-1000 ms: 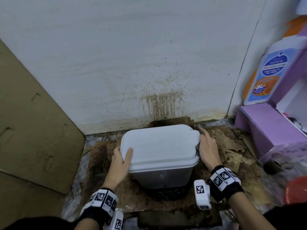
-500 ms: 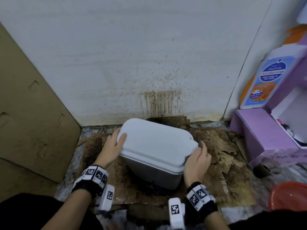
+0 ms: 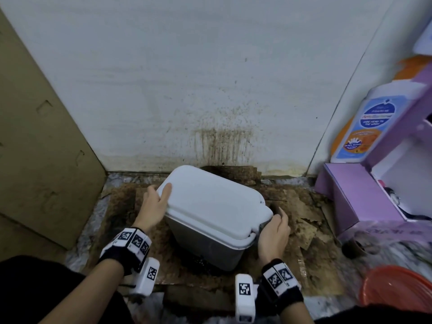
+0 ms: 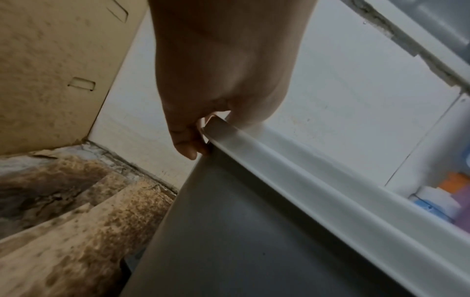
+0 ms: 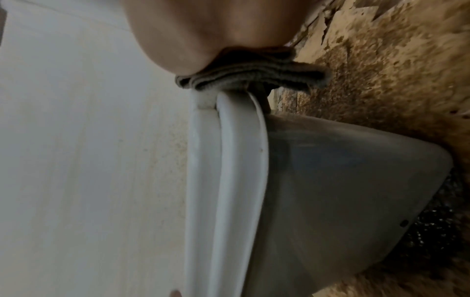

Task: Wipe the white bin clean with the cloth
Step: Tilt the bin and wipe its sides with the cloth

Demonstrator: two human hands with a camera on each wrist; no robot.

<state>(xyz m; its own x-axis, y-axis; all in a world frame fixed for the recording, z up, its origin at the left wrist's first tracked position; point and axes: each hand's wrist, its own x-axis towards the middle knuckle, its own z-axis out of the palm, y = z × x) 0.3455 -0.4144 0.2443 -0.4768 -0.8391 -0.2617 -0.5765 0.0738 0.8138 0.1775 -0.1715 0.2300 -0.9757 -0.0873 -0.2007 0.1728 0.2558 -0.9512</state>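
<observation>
A: Where is the white bin (image 3: 210, 206)?
B: On the stained cardboard (image 3: 301, 220) of the floor, at the foot of the spattered wall (image 3: 210, 78), turned so one corner points to about five o'clock.

A: And the hands?
B: The left hand (image 3: 153, 208) clasps the lid's corner at nine o'clock, thumb on top and fingers under the rim. The right hand (image 3: 273, 232) presses the folded grey cloth (image 5: 251, 78) against the lid's edge at about four o'clock.

A: How will it handle?
B: I judge it light, stiff plastic, smooth enough to slide or tip when rubbed. Best held by the rim under the lid, opposite the wiping side. The cloth is soft and should fold into the lid's groove.

A: The count?
B: One bin, one lid, one cloth, two hands. Also one orange basin (image 3: 397, 291), one labelled bottle (image 3: 364, 129), one purple box (image 3: 357, 195).
</observation>
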